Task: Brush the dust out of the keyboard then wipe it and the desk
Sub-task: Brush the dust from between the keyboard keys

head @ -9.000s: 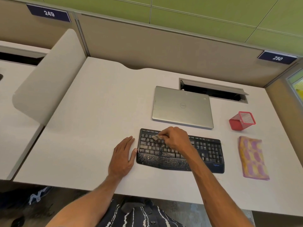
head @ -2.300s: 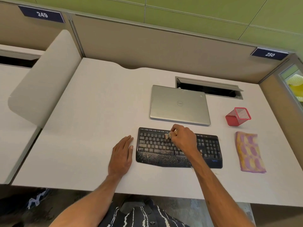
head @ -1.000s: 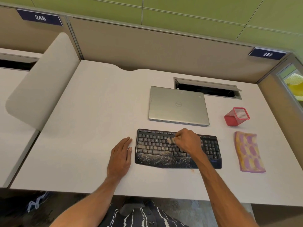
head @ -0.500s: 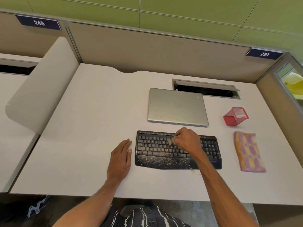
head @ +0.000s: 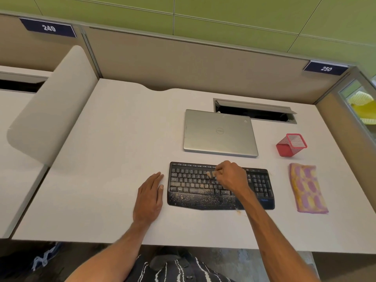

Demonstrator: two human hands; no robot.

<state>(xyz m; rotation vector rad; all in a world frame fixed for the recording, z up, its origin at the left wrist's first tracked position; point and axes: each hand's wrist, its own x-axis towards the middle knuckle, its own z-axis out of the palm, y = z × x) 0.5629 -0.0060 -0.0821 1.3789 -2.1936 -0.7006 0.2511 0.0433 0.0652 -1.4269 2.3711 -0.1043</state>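
Right hand and brush farther right along keyboard.

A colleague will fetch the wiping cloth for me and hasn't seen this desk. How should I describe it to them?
Find the pale desk below the sign 250. To the right of the black keyboard, nearer the person than the red mesh cup, a cloth lies flat. It alone is soft, patterned pink, purple and yellow.
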